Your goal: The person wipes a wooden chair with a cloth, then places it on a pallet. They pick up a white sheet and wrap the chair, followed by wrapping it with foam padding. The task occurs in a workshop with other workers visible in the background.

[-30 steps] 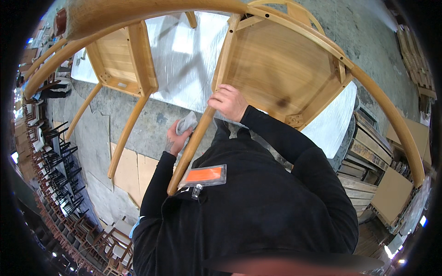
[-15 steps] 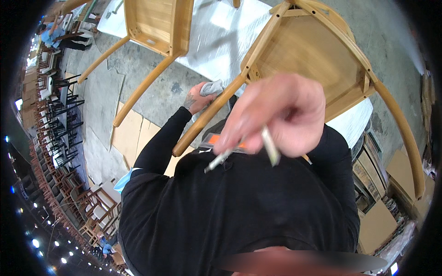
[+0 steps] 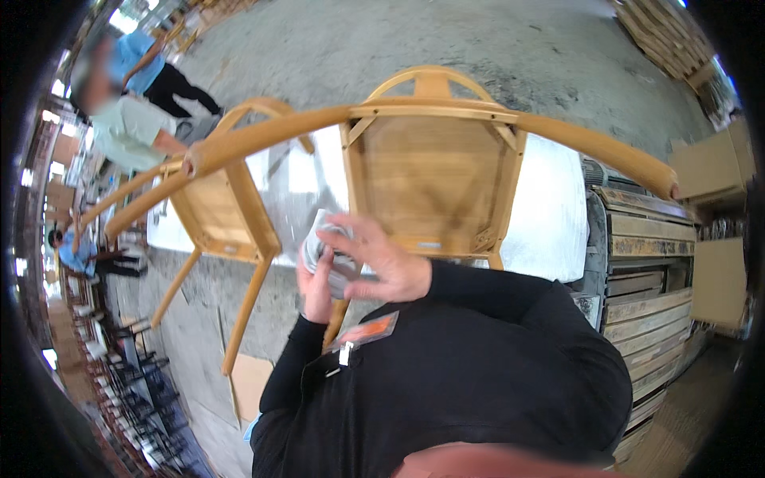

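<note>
My left hand (image 3: 316,288) is closed on a crumpled grey cloth (image 3: 314,245) in front of my chest. My right hand (image 3: 389,261) meets it from the other side, its fingers curled over the cloth and its thumb lower down. Just beyond both hands an upturned light-wood chair (image 3: 434,179) shows the underside of its seat, legs pointing outward and toward me. To its left a second upturned wooden chair (image 3: 219,209) lies the same way. Neither hand touches a chair. Whether anything small is tucked inside the cloth is hidden.
The chairs rest on a surface wrapped in white plastic (image 3: 550,211). Wooden slats (image 3: 649,311) and cardboard boxes (image 3: 719,279) stand at the right. A person in light green (image 3: 131,131) and others in blue are at the left, near rows of chairs.
My right hand has come down and left to the cloth; the pale thin pieces it held no longer show. My left hand has lifted the cloth. The view has shifted, showing more of both chairs.
</note>
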`<move>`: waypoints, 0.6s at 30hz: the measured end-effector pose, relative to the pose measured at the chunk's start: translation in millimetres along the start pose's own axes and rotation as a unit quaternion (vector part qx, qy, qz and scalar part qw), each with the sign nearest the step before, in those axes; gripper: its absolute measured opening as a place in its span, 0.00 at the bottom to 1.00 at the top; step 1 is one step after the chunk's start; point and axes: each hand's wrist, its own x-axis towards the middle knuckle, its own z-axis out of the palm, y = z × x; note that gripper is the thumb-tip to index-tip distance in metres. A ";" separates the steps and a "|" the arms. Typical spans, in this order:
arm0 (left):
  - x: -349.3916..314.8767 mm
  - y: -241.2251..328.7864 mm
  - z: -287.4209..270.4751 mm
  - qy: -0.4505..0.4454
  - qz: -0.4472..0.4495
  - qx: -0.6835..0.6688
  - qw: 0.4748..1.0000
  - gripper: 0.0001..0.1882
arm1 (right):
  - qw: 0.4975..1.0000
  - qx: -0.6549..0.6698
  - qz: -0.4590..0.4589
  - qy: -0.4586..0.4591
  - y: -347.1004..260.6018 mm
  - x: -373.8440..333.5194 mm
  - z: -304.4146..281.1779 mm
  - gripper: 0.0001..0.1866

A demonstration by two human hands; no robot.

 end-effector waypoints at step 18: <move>161.6 149.7 54.7 -0.176 0.465 -0.030 0.867 0.11 | 0.828 -0.526 0.164 -0.104 139.8 146.8 -138.6 0.17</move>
